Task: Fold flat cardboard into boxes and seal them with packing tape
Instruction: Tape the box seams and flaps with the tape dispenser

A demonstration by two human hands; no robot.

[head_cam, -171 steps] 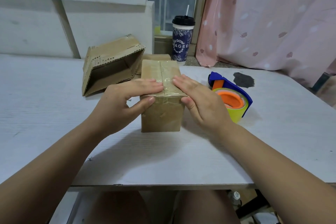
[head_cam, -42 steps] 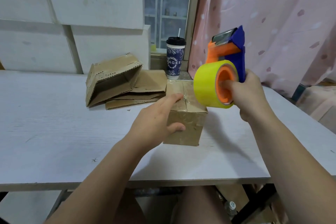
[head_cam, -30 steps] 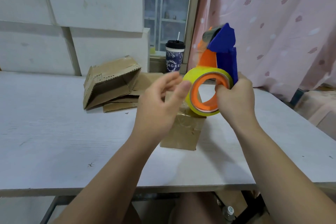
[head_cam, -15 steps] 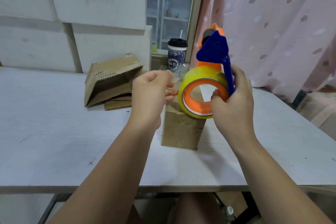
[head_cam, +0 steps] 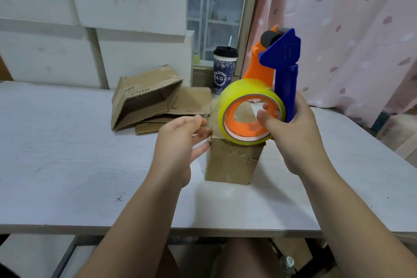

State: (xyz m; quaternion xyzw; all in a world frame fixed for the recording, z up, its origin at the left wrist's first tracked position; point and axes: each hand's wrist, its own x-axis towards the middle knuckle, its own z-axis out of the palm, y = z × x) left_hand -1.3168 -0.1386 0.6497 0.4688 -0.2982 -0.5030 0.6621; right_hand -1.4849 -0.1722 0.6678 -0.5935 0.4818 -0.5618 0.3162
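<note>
A small folded cardboard box (head_cam: pixel 232 162) stands on the white table (head_cam: pixel 67 153), its top seam taped. Above it my right hand (head_cam: pixel 291 133) grips a blue and orange tape dispenser (head_cam: pixel 282 67) that carries a yellow tape roll (head_cam: pixel 234 101), with my fingers through the orange core. Just left of the roll, my left hand (head_cam: pixel 180 142) pinches the clear tape end (head_cam: pixel 208 116) drawn off the roll. The roll hides part of the box top.
A part-folded cardboard box (head_cam: pixel 144 99) lies on flat cardboard sheets (head_cam: pixel 189 106) at the back of the table. A dark paper cup with lid and straw (head_cam: pixel 224 70) stands behind them. A pink curtain (head_cam: pixel 349 29) hangs at the right.
My left hand has left the box, reached the roll and now pulls the tape end leftward. My right hand has turned the dispenser upright over the box.
</note>
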